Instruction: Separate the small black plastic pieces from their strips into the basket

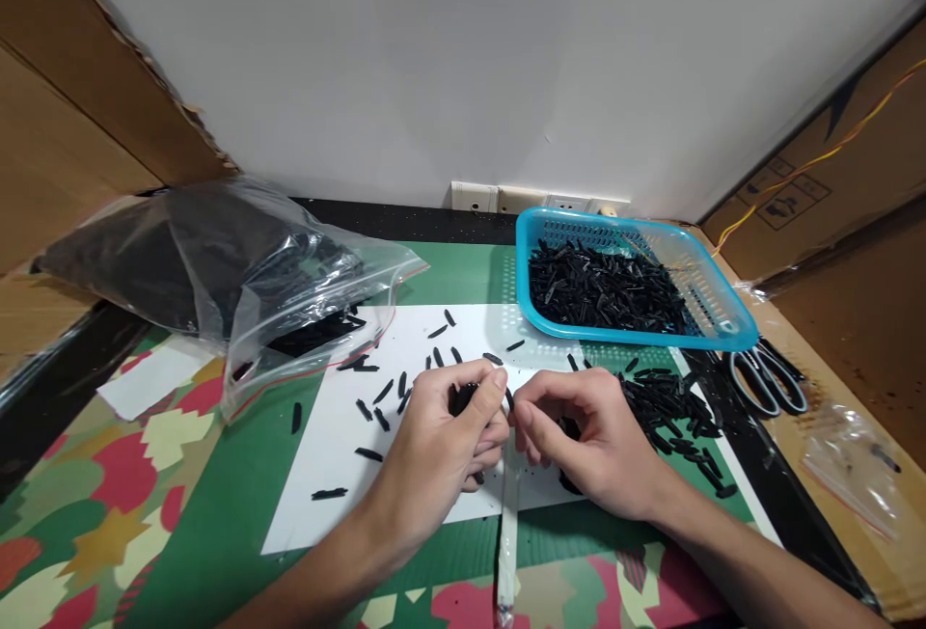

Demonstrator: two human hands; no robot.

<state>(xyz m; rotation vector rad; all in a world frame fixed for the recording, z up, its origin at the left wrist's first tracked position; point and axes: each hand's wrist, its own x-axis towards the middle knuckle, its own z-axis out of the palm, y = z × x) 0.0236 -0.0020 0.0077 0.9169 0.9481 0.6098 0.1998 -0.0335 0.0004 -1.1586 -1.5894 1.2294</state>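
Note:
My left hand (pixel 445 441) is closed round several small black strips (pixel 463 397), their ends showing between thumb and fingers. Close beside it, the fingertips of my right hand (pixel 597 441) pinch one thin black strip (pixel 509 401) that stands between the two hands. More black shows under my right palm, partly hidden. Below both hands lies a white sheet of paper (pixel 308 460) with loose black strips scattered over its left part. From under the hands a narrow white stick (pixel 507 542) runs toward the front edge. A heap of black strips (pixel 666 402) lies right of my right hand.
A blue basket (pixel 640 335) of black strips stands at the back right. At the left lies a clear zip bag (pixel 238 262) full of black material. Scissors (pixel 767 383) and a small plastic bag (pixel 854 465) rest at the right edge. Wall sockets (pixel 535 198) are behind.

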